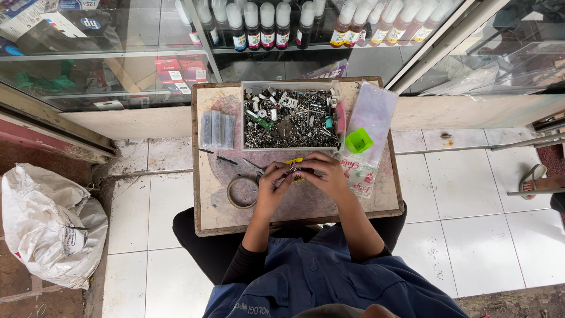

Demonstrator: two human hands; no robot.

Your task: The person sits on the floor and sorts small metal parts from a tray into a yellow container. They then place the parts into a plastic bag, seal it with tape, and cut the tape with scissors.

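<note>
Your left hand [272,184] and right hand [322,175] meet over the small table [206,221], fingers pinched narrow on a small part [296,171] just below the screw tray [291,118], so you seem mid-assembly, and the next move likely calls for fine, steady fingertip work.

We note a floor of white tiles [471,235], grimy at the joints. A small wooden-edged bench [206,227] stands against a glass display cabinet [118,70] — its shelves carry ink bottles [259,23] and boxes. A white sack [50,224] rests at left on bare ground. Daylight is even.
</note>
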